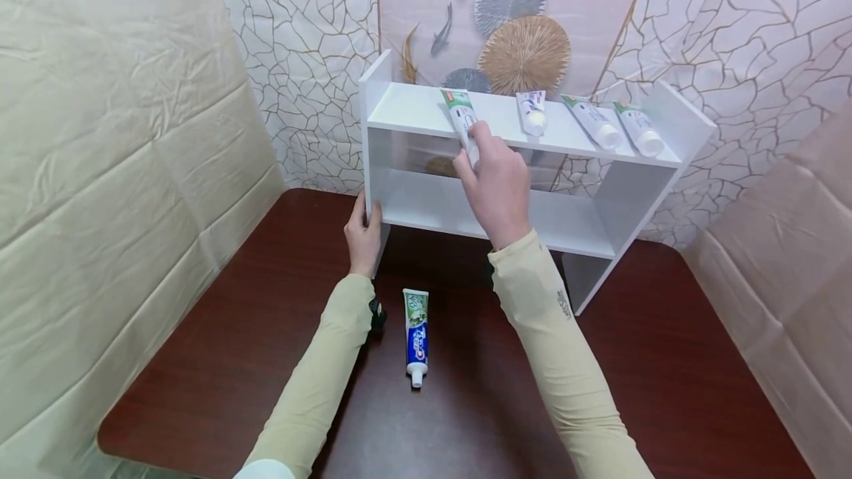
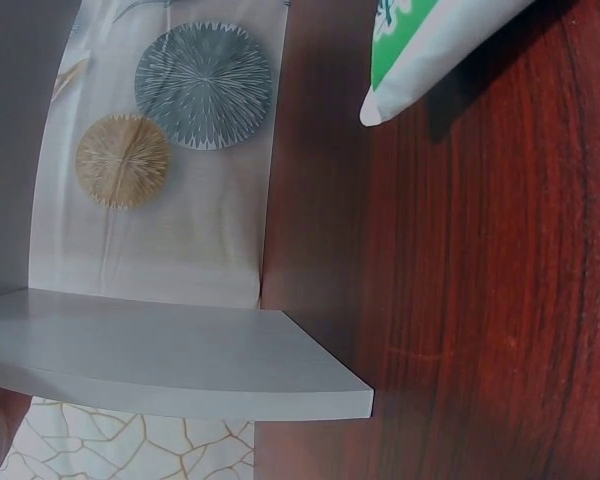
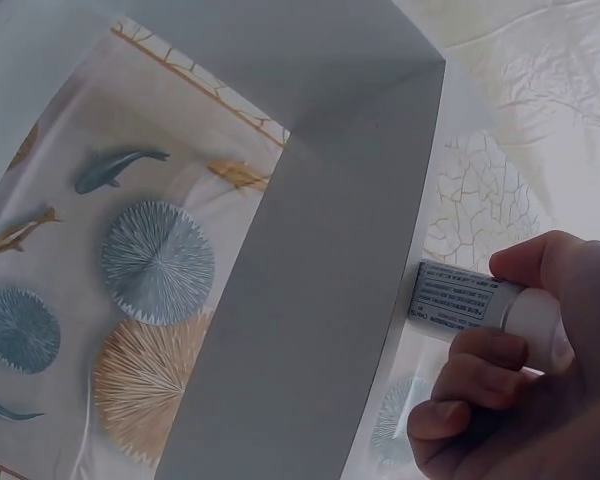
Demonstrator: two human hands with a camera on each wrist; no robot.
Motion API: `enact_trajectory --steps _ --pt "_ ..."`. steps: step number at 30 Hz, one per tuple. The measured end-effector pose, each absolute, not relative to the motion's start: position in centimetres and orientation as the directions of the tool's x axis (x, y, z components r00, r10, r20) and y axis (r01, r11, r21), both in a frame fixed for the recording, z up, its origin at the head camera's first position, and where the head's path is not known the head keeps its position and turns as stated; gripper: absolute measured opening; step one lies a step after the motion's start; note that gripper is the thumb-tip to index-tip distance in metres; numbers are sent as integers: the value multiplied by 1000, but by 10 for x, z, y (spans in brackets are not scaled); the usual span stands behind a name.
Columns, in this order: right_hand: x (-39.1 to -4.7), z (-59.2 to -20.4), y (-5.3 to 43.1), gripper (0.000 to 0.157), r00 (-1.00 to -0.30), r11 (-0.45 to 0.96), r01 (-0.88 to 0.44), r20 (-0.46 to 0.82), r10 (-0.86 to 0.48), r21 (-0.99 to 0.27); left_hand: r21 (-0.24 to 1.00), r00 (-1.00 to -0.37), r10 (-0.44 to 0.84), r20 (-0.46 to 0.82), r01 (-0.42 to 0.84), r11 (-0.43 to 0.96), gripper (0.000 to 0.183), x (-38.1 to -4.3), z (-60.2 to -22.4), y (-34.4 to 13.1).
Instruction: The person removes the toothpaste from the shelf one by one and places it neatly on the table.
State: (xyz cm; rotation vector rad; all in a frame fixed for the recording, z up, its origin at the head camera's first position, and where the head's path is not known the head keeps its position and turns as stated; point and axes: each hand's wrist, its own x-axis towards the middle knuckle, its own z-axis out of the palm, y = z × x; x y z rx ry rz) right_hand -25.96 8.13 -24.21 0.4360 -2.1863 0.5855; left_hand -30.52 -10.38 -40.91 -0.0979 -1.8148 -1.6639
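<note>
White-and-green toothpaste tube, upper centre, seemed light, soft, best held at cap end; right hand pinched there; left hand gripped shelf panel.

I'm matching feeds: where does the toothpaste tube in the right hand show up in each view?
Head: the held tube is above centre, slightly right, in the right hand.
Left wrist: not in this picture; the tube at the top edge is another one, on the table.
Right wrist: the held tube is right of centre, between the fingers and thumb.
Shared landmark: the white shelf, in all three views.
</note>
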Motion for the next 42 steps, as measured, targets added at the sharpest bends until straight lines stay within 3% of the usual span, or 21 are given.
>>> enact_trajectory --steps 16,25,42 --pt "-241 -253 84 19 -553 827 -531 814 -175 -183 854 -765 -382 519 481 197 43 -307 -407 -106" --pt "-228 -268 86 26 -548 810 -555 816 -183 -191 862 -778 -375 505 471 185 44 -304 -407 -106" --pt "-218 -289 93 34 -663 735 -553 741 -105 -392 865 -782 -371 500 468 178 44 -305 -410 -105"
